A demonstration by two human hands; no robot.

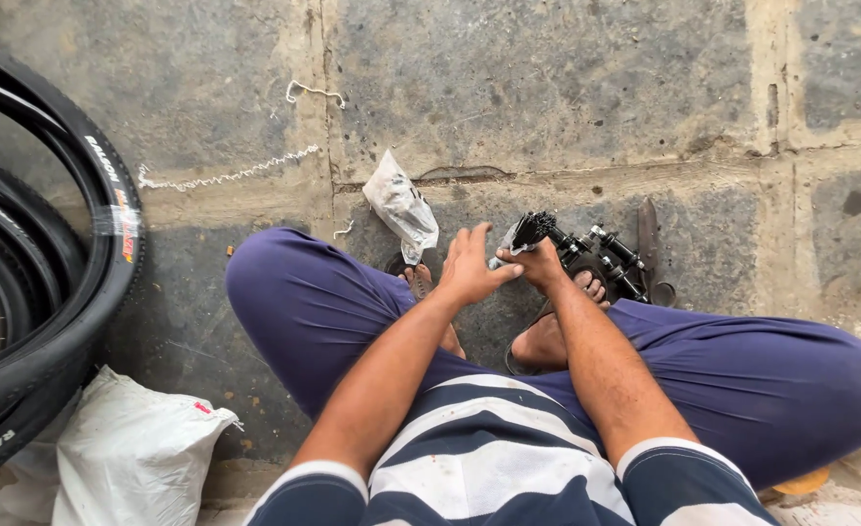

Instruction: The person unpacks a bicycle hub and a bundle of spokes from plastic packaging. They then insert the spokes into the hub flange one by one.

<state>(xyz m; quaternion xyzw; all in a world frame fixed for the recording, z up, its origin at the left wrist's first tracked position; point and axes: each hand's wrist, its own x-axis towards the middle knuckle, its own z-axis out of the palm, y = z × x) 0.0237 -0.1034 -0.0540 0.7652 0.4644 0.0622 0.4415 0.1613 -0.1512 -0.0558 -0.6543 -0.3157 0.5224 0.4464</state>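
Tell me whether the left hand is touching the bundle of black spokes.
Touching. In the head view the left hand's fingertips meet the pale wrapper end of the bundle of black spokes, which the right hand grips.

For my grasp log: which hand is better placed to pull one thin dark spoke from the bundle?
Probably left hand: open, fingertips beside the bundle of thin dark spokes; right hand grips it.
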